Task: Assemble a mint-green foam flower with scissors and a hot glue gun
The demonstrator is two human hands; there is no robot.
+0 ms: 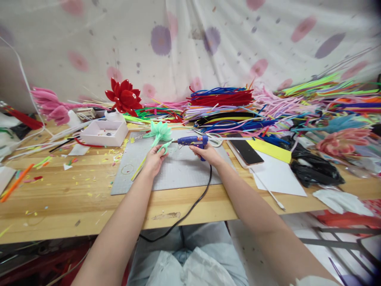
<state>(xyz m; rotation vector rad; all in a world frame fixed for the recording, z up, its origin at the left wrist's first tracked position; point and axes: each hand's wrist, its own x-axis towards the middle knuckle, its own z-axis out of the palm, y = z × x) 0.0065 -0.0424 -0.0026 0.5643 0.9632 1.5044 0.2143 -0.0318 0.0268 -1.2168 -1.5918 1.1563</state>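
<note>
My right hand (202, 151) is closed around the grip of a blue hot glue gun (192, 140), whose nozzle points left. A black cord runs from the gun down over the table edge. My left hand (155, 159) pinches a small mint-green petal (165, 147), its tip close to the nozzle; whether they touch I cannot tell. Just above that hand is a mint-green pipe-cleaner flower (160, 132) on a yellow-green stem (138, 169), which passes by the fingers. Whether the hand also grips the stem is hidden. Beneath both hands lies a grey cutting mat (184, 176).
A white box (104, 135) stands left, near a red flower (124, 96) and a pink flower (52, 105). Bundles of pipe cleaners (223, 97) line the back. A phone (247, 151), white paper (278, 176) and a black plastic bag (317, 167) lie right.
</note>
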